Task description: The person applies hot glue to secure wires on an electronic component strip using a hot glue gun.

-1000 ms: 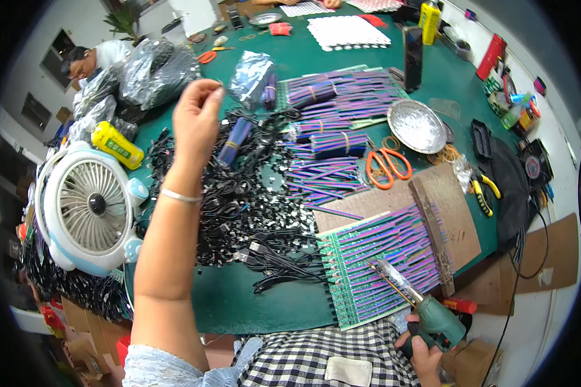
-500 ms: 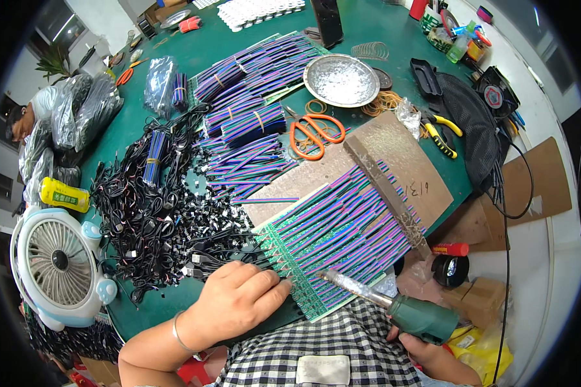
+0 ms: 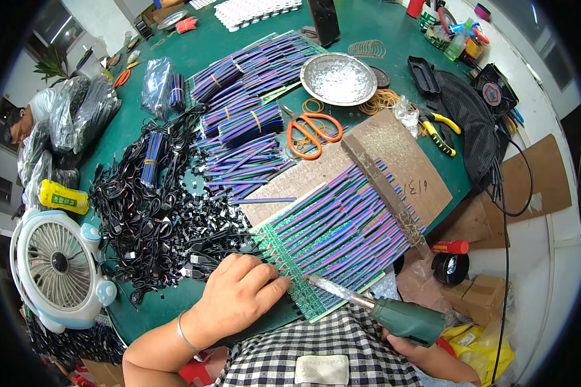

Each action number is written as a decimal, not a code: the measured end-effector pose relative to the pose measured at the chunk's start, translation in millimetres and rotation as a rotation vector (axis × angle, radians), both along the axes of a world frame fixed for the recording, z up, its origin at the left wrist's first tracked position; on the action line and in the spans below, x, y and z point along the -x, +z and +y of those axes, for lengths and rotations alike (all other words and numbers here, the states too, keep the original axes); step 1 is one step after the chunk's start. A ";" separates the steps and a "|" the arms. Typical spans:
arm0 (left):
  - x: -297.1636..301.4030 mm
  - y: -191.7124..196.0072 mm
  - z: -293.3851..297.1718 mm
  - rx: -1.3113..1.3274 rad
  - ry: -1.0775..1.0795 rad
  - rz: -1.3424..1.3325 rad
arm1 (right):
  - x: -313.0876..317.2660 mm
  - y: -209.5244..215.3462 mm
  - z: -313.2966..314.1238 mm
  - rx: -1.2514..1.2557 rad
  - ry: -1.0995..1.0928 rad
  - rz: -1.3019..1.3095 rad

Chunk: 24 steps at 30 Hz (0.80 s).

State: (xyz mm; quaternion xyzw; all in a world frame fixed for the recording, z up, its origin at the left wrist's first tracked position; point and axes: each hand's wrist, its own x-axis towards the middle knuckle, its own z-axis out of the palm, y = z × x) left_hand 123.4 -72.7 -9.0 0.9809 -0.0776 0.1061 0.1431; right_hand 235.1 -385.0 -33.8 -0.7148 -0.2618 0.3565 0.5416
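- Right now the left hand (image 3: 239, 293) lies palm down at the near edge of the green table (image 3: 239, 39), fingers loosely curled, thumb tip pressing the near left end of the green circuit strips (image 3: 297, 293); it grips nothing that I can see
- Down at the lower right, the right hand (image 3: 410, 345) is mostly hidden under the soldering iron (image 3: 381, 309); it's wrapped around that dark green handle, holding it firmly
- Iron's metal tip points left and sits just beside the left thumb, at the strips' near edge; whether it actually touches the board I cannot tell
- Those strips carry a row of purple-and-green ribbon wires (image 3: 348, 226), lying side by side and fanned toward the far right, held under a brown wooden bar (image 3: 384, 187) on a cardboard sheet (image 3: 400, 148)
- Left of the hand, a heap of black cables and connectors (image 3: 155, 219) spreads over the table
- Further back, bundled ribbon wires (image 3: 252, 77) sit stacked, with orange scissors (image 3: 310, 132) just right of them and a round metal dish (image 3: 339, 77) beyond
- Far left, a white desk fan (image 3: 55, 264) at the table's edge, a yellow bottle (image 3: 63, 197) just behind it
- Yellow-handled pliers (image 3: 442, 126) rest near a black mesh bag (image 3: 471, 116) on the right
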 end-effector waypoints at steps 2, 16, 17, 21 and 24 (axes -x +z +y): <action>0.0 -0.2 -0.2 0.000 0.001 0.002 | -1.8 1.7 3.3 -0.030 0.017 -0.034; -2.9 -0.6 1.3 0.014 0.003 0.044 | -1.9 6.5 11.2 0.016 0.021 0.016; -3.1 -1.0 1.4 0.014 0.003 0.044 | -2.0 4.2 10.3 0.017 0.021 0.016; -3.2 -2.3 1.6 0.011 0.003 0.030 | -1.9 1.8 9.1 -0.014 0.065 -0.119; -3.8 -0.2 3.0 -0.003 -0.009 0.044 | -3.3 -3.5 5.8 -0.029 0.068 -0.106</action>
